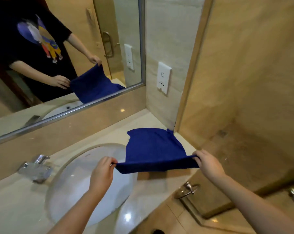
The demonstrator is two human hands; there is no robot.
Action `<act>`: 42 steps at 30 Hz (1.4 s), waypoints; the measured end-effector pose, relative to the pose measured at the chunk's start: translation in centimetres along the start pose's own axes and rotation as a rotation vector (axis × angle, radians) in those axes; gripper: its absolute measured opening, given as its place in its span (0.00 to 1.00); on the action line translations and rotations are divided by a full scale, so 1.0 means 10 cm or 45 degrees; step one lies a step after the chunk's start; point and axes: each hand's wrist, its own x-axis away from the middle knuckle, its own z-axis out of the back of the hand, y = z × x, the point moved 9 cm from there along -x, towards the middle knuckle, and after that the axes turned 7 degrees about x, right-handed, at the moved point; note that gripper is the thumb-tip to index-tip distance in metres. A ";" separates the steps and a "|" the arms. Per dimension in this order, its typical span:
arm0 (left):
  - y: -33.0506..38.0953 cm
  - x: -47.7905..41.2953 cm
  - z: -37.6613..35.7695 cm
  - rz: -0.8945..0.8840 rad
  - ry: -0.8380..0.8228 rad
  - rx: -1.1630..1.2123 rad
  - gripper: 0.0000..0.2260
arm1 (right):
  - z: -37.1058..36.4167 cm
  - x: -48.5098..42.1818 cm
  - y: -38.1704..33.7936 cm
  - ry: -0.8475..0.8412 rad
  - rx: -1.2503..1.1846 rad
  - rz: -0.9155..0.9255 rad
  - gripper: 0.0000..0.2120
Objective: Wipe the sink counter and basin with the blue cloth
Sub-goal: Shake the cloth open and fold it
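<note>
The blue cloth (153,149) is stretched out between both hands, its near edge lifted and its far part lying on the cream counter (143,120) near the right back corner. My left hand (103,171) pinches the near left corner above the white oval basin (85,188). My right hand (206,162) pinches the near right corner over the counter's right end.
A chrome tap (35,169) stands left of the basin. A mirror (67,53) runs along the back wall, reflecting a person and the cloth. A white socket plate (163,77) is on the side wall. A glass shower door with a chrome handle (187,190) borders the counter on the right.
</note>
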 end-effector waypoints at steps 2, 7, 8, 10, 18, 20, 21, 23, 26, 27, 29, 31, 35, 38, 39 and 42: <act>-0.10 0.16 -0.06 -0.014 -0.070 -0.009 0.07 | -0.12 0.24 0.02 -0.045 0.025 -0.051 0.09; -0.19 0.36 -0.12 -0.039 -0.173 -0.019 0.06 | -0.33 0.66 -0.02 -0.123 0.033 -0.114 0.08; -0.19 0.36 -0.12 -0.049 -0.181 -0.017 0.05 | -0.35 0.71 -0.03 -0.124 0.029 -0.130 0.07; -0.16 0.31 -0.11 -0.077 -0.179 -0.016 0.05 | -0.37 0.75 -0.01 -0.117 0.013 -0.180 0.07; 0.01 -0.26 -0.19 -0.086 -0.150 -0.055 0.06 | -0.24 0.14 0.07 0.060 0.122 -0.183 0.13; -0.02 -0.50 -0.27 -0.045 -0.146 -0.089 0.06 | -0.25 -0.18 0.12 0.098 0.130 -0.205 0.15; -0.04 -0.62 -0.31 -0.031 -0.151 -0.126 0.07 | -0.28 -0.34 0.14 0.101 0.118 -0.209 0.15; -0.11 -0.87 -0.43 -0.002 -0.161 -0.190 0.07 | -0.39 -0.64 0.17 0.079 0.116 -0.199 0.15; -0.24 -1.18 -0.63 0.028 -0.184 -0.237 0.07 | -0.60 -1.05 0.24 0.034 0.130 -0.174 0.14; -0.29 -1.25 -0.72 0.052 -0.199 -0.253 0.07 | -0.69 -1.16 0.27 0.011 0.128 -0.175 0.13; -0.40 -1.35 -0.91 0.122 -0.245 -0.274 0.07 | -0.89 -1.32 0.35 -0.029 0.089 -0.197 0.12; -0.52 -1.37 -1.08 0.207 -0.274 -0.266 0.09 | -1.04 -1.37 0.40 -0.031 0.095 -0.201 0.12; -0.72 -1.12 -1.35 0.262 -0.329 -0.169 0.10 | -1.19 -1.21 0.31 0.021 0.054 -0.056 0.08; -0.86 -0.73 -1.65 0.247 -0.545 -0.198 0.08 | -1.39 -0.95 0.21 -0.152 0.023 0.072 0.05; -0.89 -0.58 -1.77 0.234 -0.649 -0.250 0.09 | -1.46 -0.84 0.19 -0.205 0.020 0.114 0.05; -0.91 -0.24 -2.07 0.208 -0.872 -0.354 0.13 | -1.60 -0.54 0.19 -0.274 -0.003 0.153 0.08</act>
